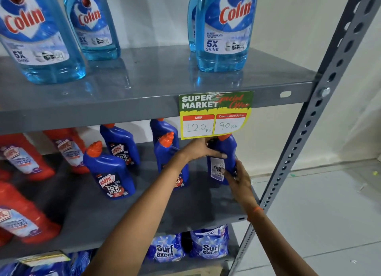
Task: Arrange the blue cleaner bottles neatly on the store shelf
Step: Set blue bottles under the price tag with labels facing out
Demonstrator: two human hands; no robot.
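Note:
Several dark blue Harpic cleaner bottles with orange caps stand on the grey middle shelf point(123, 209). Both my hands hold the rightmost blue bottle point(221, 152), which stands upright with its back label facing me. My left hand point(198, 149) grips its upper body near the neck. My right hand point(240, 178) clasps its lower right side. Another blue bottle point(165, 150) stands just left of it, partly behind my left forearm, with one more point(162, 128) behind that. Two others point(111, 170) point(120, 144) stand further left.
Red Harpic bottles point(24, 158) fill the shelf's left part. Light blue Colin bottles point(223, 28) stand on the top shelf. A price card point(215, 115) hangs from the top shelf's edge just above the held bottle. Surf Excel packs point(209, 242) lie below. The grey upright post point(309, 127) bounds the right.

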